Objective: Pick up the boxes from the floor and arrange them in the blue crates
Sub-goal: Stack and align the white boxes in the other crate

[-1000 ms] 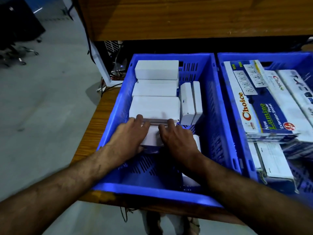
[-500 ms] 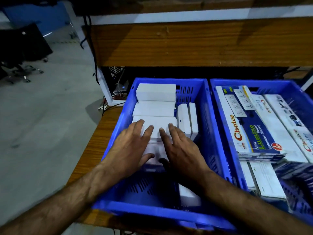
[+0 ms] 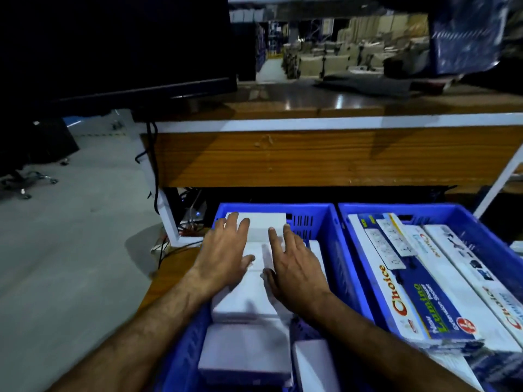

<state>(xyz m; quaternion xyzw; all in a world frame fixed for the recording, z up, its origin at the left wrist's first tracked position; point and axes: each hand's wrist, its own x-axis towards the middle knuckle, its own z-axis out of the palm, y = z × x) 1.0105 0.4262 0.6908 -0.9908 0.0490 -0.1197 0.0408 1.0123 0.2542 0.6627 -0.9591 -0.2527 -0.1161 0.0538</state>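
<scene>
Plain white boxes point(image 3: 243, 304) in a row inside left blue crate point(image 3: 329, 222); left hand point(image 3: 225, 257) and right hand point(image 3: 294, 267) flat above, fingers spread, gripping nothing.

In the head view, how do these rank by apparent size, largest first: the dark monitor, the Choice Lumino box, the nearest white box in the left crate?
1. dark monitor
2. Choice Lumino box
3. nearest white box

The white box lies closest to the camera, so its true size is probably smaller than it looks.
</scene>
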